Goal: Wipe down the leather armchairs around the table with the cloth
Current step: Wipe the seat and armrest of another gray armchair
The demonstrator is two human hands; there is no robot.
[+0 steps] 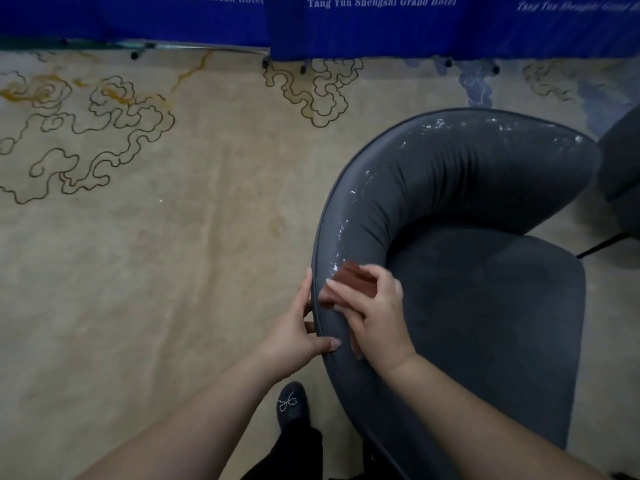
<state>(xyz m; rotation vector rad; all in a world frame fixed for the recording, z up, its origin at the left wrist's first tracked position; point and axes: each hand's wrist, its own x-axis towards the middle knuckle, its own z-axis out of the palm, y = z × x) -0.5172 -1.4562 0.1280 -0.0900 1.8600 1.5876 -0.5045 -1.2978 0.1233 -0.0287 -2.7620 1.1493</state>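
Below, two hands (332,323) work one cloth (349,280) on one armchair (467,271).

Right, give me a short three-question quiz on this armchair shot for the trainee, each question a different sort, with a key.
1. True or false: the right hand presses the brown cloth on the padded rim of the armchair.
2. Multiple choice: the left hand is A) holding a spray bottle, B) gripping the armchair's outer edge, C) resting on the seat.
3. Fill in: the white specks left to wipe run along the top of the ____.

Key: 1 true; 2 B; 3 backrest.
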